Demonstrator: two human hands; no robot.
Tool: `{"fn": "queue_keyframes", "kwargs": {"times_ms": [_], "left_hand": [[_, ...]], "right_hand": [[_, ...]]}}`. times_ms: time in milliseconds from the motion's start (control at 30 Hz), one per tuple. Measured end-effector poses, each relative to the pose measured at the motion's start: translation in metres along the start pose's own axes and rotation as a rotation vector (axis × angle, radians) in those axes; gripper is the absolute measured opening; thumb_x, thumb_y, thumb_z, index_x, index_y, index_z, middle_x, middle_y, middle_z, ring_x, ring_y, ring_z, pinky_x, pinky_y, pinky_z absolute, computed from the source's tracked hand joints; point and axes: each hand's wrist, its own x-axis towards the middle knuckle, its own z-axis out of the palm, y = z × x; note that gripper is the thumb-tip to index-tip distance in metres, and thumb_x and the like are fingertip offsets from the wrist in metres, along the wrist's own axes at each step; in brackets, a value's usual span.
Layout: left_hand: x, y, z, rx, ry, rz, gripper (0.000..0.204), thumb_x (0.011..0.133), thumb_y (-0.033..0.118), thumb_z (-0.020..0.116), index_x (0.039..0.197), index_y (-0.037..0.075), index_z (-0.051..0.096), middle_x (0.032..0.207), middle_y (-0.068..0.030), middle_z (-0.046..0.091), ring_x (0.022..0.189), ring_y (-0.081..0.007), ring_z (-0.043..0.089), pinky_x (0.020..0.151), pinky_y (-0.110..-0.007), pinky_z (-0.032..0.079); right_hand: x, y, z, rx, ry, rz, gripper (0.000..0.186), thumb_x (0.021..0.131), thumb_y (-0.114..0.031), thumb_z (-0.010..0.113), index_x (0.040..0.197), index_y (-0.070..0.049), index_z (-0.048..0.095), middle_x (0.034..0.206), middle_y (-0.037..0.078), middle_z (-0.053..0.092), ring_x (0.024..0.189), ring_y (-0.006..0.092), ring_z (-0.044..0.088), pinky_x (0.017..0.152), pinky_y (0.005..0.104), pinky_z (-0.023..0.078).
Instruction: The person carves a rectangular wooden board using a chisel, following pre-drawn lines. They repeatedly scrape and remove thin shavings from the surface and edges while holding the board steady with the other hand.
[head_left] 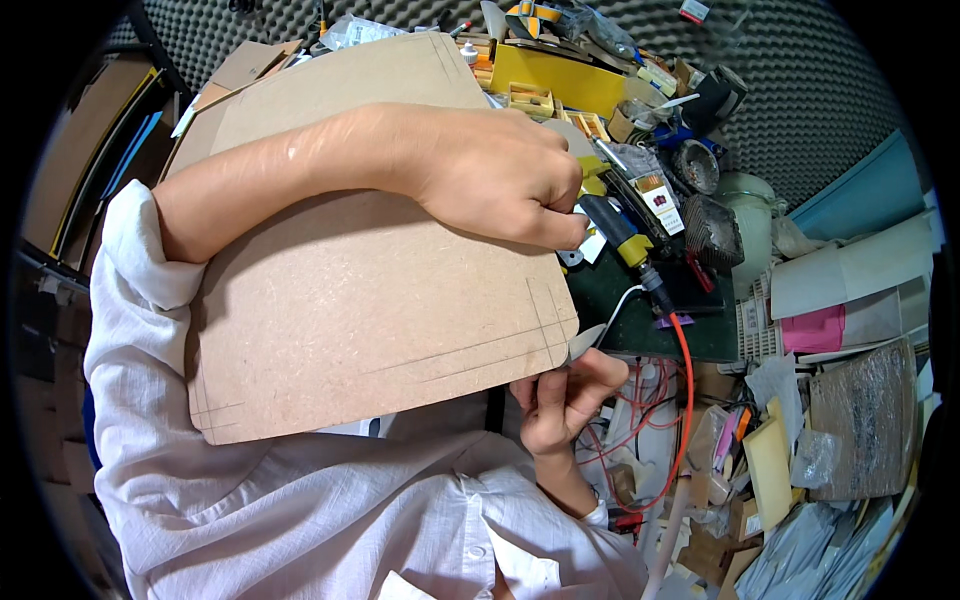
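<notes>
A large tan fibreboard panel with rounded corners and pencilled lines near its corners lies tilted before me. My left forearm rests across it, and my left hand has its fingers curled over the right edge, gripping the board. At the lower right corner, my right hand is closed on a thin grey blade-like piece against the board's edge; its exact kind is unclear. Just right of the board, a yellow-and-dark power tool with an orange cord lies on a dark green mat.
Behind are small wooden boxes, a yellow sheet, a dark finned block and a pale bucket. Sheets, a wrapped package and loose cables fill the right side. Boards stand at the left.
</notes>
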Motion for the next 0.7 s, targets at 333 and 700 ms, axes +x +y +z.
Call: {"fn": "queue_keyframes", "kwargs": {"times_ms": [333,700], "left_hand": [[0.0,-0.001,0.002,0.009,0.043,0.079,0.048,0.087,0.025,0.048,0.05,-0.005,0.052,0.041,-0.0154,0.042,0.041,-0.0301,0.043,0.046,-0.039,0.036],[-0.001,-0.002,0.002,-0.001,0.054,0.08,0.047,0.086,0.026,0.046,0.052,-0.006,0.053,0.044,-0.0164,0.044,0.042,-0.0317,0.042,0.048,-0.04,0.037]], "right_hand": [[0.004,0.001,0.0,-0.087,0.034,-0.067,0.018,0.09,0.0,0.05,0.104,-0.005,0.039,0.07,0.008,0.047,0.051,0.0095,0.041,0.044,0.0223,0.033],[0.002,0.0,0.01,0.012,0.141,-0.041,0.014,0.089,-0.001,0.052,0.097,-0.003,0.041,0.065,0.007,0.048,0.05,0.007,0.041,0.044,0.0209,0.032]]}}
